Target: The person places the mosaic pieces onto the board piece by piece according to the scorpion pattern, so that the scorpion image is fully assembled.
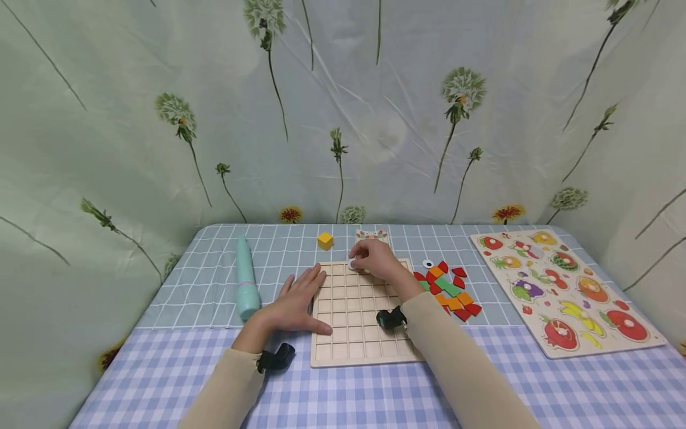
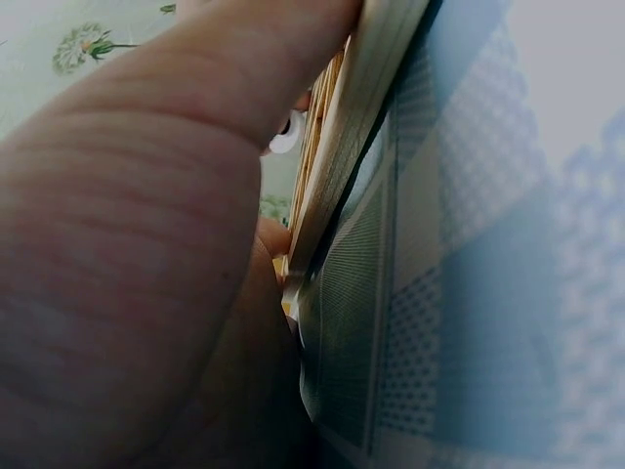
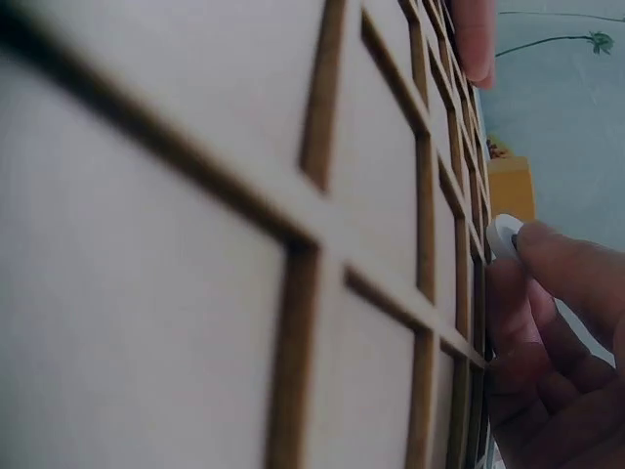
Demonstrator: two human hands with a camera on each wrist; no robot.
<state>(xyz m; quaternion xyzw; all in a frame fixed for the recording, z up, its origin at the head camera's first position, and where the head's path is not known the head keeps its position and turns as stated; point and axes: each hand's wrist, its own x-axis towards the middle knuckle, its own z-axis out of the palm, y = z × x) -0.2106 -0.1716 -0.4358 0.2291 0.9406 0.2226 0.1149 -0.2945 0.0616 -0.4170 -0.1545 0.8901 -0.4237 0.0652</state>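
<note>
A square wooden grid board (image 1: 340, 305) lies in front of me, its cells bare where they show. My left hand (image 1: 293, 307) rests along its left edge with the fingers spread and the thumb over the near-left cells. Over the far side of the board, my right hand (image 1: 376, 261) pinches a small round white eye piece (image 3: 503, 234) between thumb and fingers, close above the top row. Part of the piece's dark centre is hidden by the thumb in the right wrist view. Just behind that hand stands a small patterned card (image 1: 372, 235), partly covered.
Red, orange and green flat pieces (image 1: 449, 287) lie in a heap right of the board, with another eye piece (image 1: 427, 263) beside them. A yellow block (image 1: 325, 241) sits behind the board. A teal bottle-shaped object (image 1: 246, 280) lies left; a fruit puzzle board (image 1: 522, 310) lies far right.
</note>
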